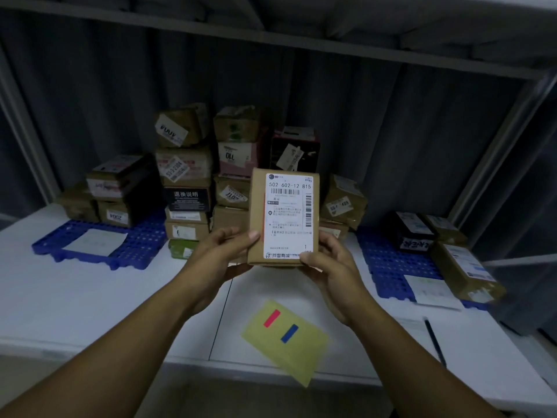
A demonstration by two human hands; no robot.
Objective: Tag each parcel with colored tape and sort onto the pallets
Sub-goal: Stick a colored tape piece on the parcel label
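Both hands, left hand [224,251] and right hand [330,267], clasp the small brown cardboard parcel [283,217] upright above the white desk [90,297], its lower corners pinched; it looks light, stiff, easily gripped by its edges.

Your way straight ahead is blocked by the stack of parcels [208,176] at the back of the white table [75,297]. The left pallet [141,245] has open blue grid at its front beside a paper sheet [96,241]. The right pallet [388,267] is crowded along its right side by boxes [464,270]. Between you and the stack, bare tabletop lies clear around the yellow sheet [301,351].
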